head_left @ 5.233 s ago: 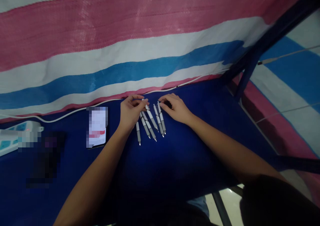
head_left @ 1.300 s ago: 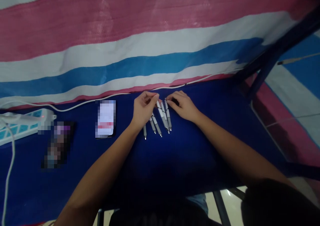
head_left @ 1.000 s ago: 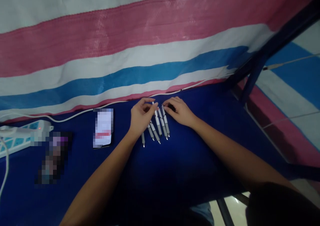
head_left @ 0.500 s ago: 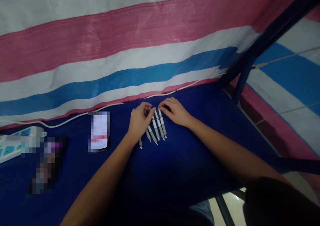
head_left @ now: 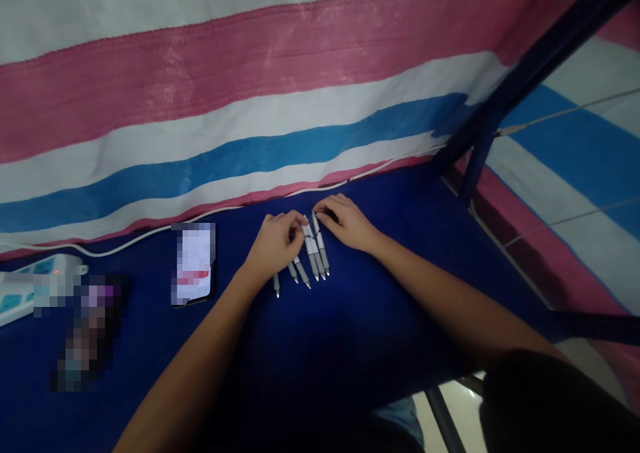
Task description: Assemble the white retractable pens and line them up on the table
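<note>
Several white-and-grey pens [head_left: 311,249] lie side by side on the dark blue surface, silver tips toward me. Three of them sit close together on the right. Others lie to the left [head_left: 303,274], partly hidden under my left hand [head_left: 277,243]. That hand is closed, its thumb and forefinger pinched at the upper end of a pen in the right group. My right hand [head_left: 350,223] has curled fingers, with thumb and forefinger at the top end of the rightmost pen [head_left: 319,239].
Left of the pens lies a phone [head_left: 195,259] with a lit, blurred screen. Farther left are a blurred dark item [head_left: 90,333] and a white power strip [head_left: 40,283]. A white cable [head_left: 135,243] runs along the striped sheet [head_left: 225,119] behind. A dark frame post [head_left: 480,153] stands right.
The pens on the right have come closer together, and the gap between them and the left pens has widened. My left-hand fingers have shifted at the pen tops. My right hand stays nearly still.
</note>
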`<state>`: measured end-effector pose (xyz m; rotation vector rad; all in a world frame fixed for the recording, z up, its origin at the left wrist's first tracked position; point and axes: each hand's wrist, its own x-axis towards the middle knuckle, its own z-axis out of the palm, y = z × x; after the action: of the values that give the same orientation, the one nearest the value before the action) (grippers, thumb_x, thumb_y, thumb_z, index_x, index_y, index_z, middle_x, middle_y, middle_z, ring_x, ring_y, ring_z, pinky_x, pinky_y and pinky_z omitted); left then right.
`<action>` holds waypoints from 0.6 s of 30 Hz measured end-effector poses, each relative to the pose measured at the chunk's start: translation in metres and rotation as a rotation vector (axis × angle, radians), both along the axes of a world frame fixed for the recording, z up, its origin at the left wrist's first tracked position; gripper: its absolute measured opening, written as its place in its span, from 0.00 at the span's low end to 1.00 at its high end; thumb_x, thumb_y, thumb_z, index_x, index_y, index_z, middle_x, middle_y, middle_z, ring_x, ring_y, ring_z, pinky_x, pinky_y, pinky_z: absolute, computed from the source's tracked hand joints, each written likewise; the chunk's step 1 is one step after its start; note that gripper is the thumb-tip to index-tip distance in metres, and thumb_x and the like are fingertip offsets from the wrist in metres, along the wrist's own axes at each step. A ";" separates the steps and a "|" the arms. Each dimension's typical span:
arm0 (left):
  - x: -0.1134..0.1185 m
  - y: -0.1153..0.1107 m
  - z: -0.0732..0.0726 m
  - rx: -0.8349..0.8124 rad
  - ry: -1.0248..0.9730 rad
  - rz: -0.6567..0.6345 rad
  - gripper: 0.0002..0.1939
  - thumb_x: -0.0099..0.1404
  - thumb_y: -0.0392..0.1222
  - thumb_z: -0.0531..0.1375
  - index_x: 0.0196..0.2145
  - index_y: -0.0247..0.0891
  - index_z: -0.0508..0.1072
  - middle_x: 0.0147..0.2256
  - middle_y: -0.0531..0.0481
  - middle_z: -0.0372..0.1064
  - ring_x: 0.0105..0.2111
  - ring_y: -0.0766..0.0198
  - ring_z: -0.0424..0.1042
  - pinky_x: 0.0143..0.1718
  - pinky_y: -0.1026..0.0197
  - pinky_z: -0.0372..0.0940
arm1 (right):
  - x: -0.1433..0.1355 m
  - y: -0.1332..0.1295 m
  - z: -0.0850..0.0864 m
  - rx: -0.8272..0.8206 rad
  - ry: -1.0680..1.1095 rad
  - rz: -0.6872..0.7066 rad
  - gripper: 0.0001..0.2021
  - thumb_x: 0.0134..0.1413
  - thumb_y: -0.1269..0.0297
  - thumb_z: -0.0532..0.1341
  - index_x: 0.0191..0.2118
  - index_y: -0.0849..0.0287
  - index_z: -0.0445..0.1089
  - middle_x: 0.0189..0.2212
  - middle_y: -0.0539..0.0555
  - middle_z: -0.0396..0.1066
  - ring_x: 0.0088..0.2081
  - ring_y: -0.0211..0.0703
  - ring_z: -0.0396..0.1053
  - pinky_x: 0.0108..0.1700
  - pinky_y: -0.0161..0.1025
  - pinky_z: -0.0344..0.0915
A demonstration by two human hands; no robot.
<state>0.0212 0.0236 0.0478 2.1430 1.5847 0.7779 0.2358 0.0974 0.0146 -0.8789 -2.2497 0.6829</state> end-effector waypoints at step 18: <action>0.003 -0.001 -0.003 -0.001 0.039 0.002 0.03 0.73 0.43 0.62 0.42 0.43 0.74 0.29 0.54 0.73 0.34 0.55 0.73 0.43 0.51 0.59 | 0.000 -0.005 0.004 0.018 0.137 -0.038 0.07 0.73 0.64 0.58 0.44 0.53 0.74 0.41 0.56 0.80 0.44 0.51 0.73 0.49 0.50 0.68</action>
<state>0.0244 0.0221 0.0447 2.1690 1.6061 0.7398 0.2362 0.0923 0.0187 -0.8384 -2.1099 0.6835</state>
